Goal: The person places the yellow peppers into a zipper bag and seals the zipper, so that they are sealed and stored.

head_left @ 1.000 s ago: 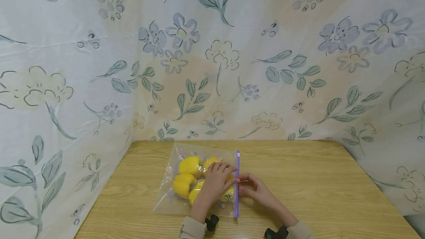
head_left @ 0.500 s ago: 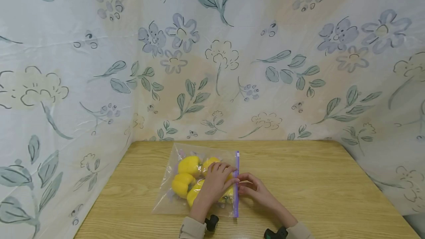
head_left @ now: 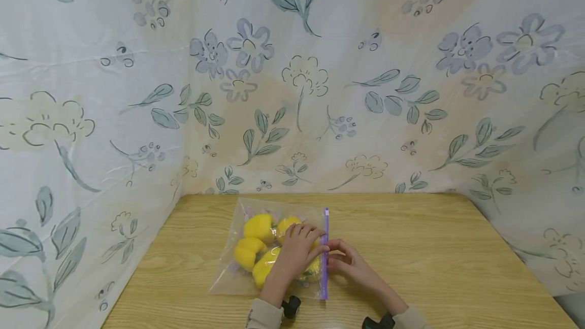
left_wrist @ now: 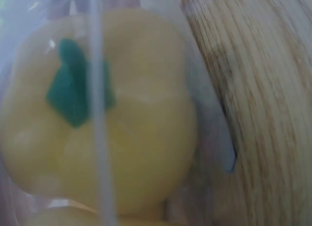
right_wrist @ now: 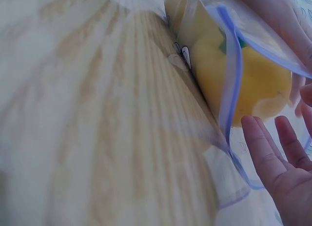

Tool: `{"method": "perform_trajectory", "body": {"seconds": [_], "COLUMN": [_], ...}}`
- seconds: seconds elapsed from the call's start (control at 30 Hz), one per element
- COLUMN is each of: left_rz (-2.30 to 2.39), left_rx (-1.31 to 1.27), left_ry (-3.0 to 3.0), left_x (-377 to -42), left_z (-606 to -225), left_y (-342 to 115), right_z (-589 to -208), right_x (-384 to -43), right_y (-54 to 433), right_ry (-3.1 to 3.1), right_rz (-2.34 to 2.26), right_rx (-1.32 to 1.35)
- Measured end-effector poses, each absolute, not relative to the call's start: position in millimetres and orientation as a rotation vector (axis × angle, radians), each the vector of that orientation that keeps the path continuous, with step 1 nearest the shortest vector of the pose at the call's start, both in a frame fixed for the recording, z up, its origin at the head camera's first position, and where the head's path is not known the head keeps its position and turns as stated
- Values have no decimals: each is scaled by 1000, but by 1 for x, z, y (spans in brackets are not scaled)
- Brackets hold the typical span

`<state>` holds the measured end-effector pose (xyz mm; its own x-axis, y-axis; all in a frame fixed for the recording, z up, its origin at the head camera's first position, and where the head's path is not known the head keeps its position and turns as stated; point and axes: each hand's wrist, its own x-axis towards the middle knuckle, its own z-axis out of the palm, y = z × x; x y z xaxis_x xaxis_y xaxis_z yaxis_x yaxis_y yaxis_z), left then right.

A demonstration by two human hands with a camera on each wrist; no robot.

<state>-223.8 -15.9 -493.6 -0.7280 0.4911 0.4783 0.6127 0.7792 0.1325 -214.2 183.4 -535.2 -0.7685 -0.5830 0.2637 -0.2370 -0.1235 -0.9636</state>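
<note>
A clear zip bag (head_left: 226,273) with a purple zip edge (head_left: 325,283) lies flat on the wooden table, its mouth facing right. Several yellow bell peppers (head_left: 258,227) are inside. My left hand (head_left: 297,253) lies over the bag and holds its upper lip near the zip edge. In the right wrist view the mouth gapes before a yellow bell pepper (right_wrist: 263,84). My right hand (right_wrist: 287,177) is at that mouth, fingers extended towards the pepper; whether they touch it cannot be told. Through film, the left wrist view shows a pepper (left_wrist: 146,123) with a green stem.
The wooden table (head_left: 434,248) extends to both sides of the bag. A floral cloth (head_left: 338,90) hangs behind it and along the sides. Black wrist devices (head_left: 291,307) sit at both wrists, by the beige sleeves.
The peppers at the left and front have shifted a little left, deeper into the bag. Both hands stay nearly in place at the zip edge.
</note>
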Motion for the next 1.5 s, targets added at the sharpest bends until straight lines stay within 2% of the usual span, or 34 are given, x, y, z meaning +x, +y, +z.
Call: {"method": "perform_trajectory", "body": {"seconds": [0.7,1.5], "left_rz": [-355,-370], "left_rx": [-827,-831], "left_ry": [-2539,-2554], "left_x": [-221,-217], "left_z": [-492,-490], "left_y": [-15,-11], "right_z": [-537,-542], "right_x": [-205,-193], "right_y": [173,182], "right_ry": [1918,2011], "right_rz": [-2005,-2002], "right_rx": [-866,-940]}}
